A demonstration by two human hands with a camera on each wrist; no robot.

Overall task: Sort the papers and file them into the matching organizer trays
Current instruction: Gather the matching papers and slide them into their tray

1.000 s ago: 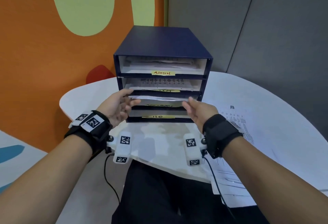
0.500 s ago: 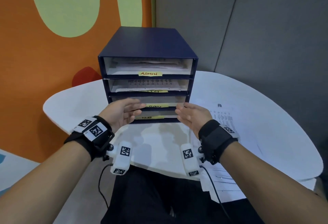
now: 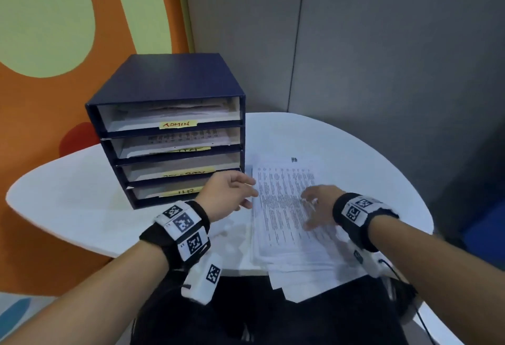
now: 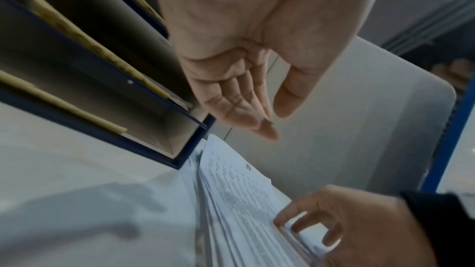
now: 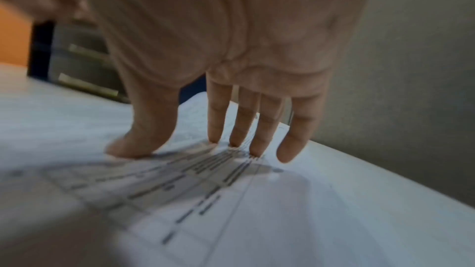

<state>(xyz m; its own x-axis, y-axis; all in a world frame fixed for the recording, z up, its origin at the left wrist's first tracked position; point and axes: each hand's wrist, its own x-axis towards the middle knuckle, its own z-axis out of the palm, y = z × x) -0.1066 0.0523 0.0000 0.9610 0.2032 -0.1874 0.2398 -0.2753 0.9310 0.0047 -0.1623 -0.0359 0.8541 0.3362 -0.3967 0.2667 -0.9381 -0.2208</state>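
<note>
A dark blue organizer (image 3: 166, 82) with several stacked trays stands on the white table (image 3: 68, 202); yellow labels mark the tray fronts, the top one reading ADMIN (image 3: 178, 124). A stack of printed papers (image 3: 284, 224) lies to its right. My right hand (image 3: 317, 202) rests on the top sheet with straight fingers (image 5: 239, 129) and thumb touching the print. My left hand (image 3: 232, 191) hovers relaxed and empty at the stack's left edge, beside the organizer's lower right corner (image 4: 185, 157).
The paper stack (image 3: 300, 276) overhangs the table's near edge above my lap. A grey partition wall (image 3: 382, 44) stands behind the table, an orange and green wall (image 3: 41, 44) at the left. Cables (image 3: 420, 317) hang from the wrist cameras.
Both hands have left the organizer's lower trays and moved right to the paper stack. The right hand now rests on the top sheet. My view has turned right.
</note>
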